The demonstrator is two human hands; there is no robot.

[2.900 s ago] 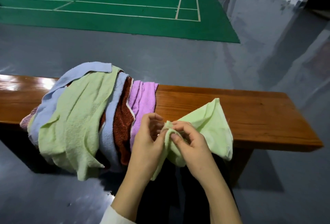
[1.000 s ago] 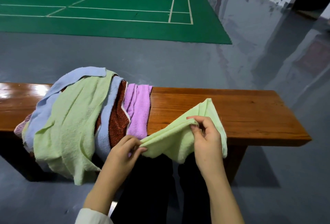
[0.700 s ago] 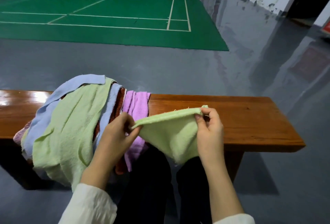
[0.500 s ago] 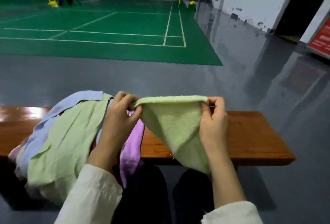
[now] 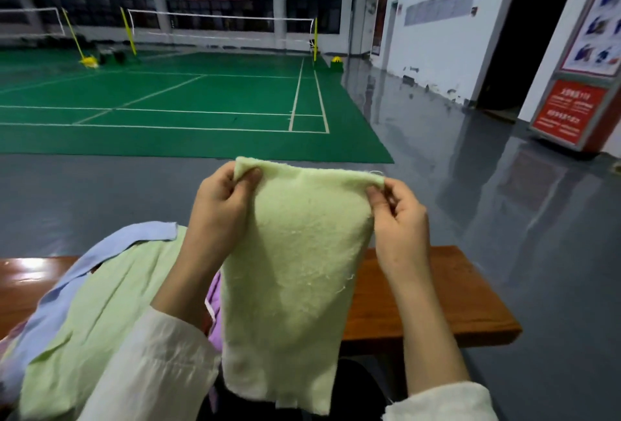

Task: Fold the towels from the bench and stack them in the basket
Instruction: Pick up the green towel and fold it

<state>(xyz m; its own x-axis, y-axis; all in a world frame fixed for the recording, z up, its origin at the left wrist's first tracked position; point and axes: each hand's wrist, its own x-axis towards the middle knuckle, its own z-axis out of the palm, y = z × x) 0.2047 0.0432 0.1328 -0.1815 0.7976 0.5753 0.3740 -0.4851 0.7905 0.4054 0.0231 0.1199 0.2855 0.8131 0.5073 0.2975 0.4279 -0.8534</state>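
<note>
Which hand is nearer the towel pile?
Left. The left hand is by the right edge of the pile; the right hand is farther right, across the held towel.

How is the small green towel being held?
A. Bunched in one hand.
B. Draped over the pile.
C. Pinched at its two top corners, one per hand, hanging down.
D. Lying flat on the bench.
C: the left hand and right hand each pinch a top corner of the towel, which hangs in front of the bench.

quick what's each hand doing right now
left hand: pinching the light green towel at its top left corner
right hand: pinching the same towel's top right corner
</note>
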